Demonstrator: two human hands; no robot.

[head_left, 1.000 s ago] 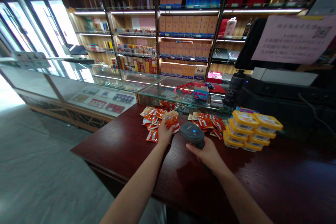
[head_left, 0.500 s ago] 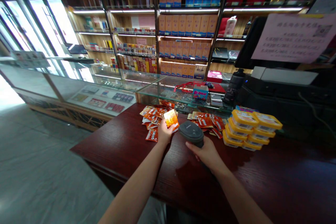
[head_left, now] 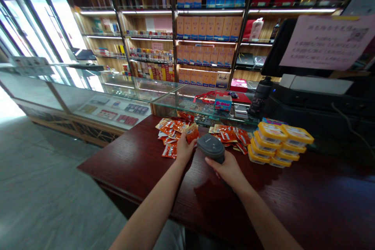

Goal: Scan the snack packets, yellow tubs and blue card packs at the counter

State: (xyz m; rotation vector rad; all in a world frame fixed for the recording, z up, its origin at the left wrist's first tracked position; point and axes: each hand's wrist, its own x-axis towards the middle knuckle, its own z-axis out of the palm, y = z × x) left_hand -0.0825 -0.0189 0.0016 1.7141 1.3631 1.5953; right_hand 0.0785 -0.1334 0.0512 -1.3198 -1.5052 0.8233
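My left hand [head_left: 185,149] is closed on a small orange snack packet [head_left: 192,133], held up above the dark wooden counter. My right hand [head_left: 227,168] wraps the handle of a dark grey barcode scanner [head_left: 211,147], whose head points at the packet from close by. Left of and behind my left hand lies a loose pile of orange packets [head_left: 170,129]. A second pile of orange packets [head_left: 230,134] lies beyond the scanner. Right of that pile, yellow-lidded plastic tubs [head_left: 271,133] stand stacked in two columns.
The dark red counter [head_left: 131,160] ends at a front left edge. Behind it, a glass display case [head_left: 164,103] carries a small blue and pink box [head_left: 223,103]. A black bottle [head_left: 260,95] and a monitor with a pink notice [head_left: 325,43] stand at the right.
The bright light on the packet in my left hand has gone out, and the packet is turned somewhat. My right hand and the scanner have shifted slightly left.
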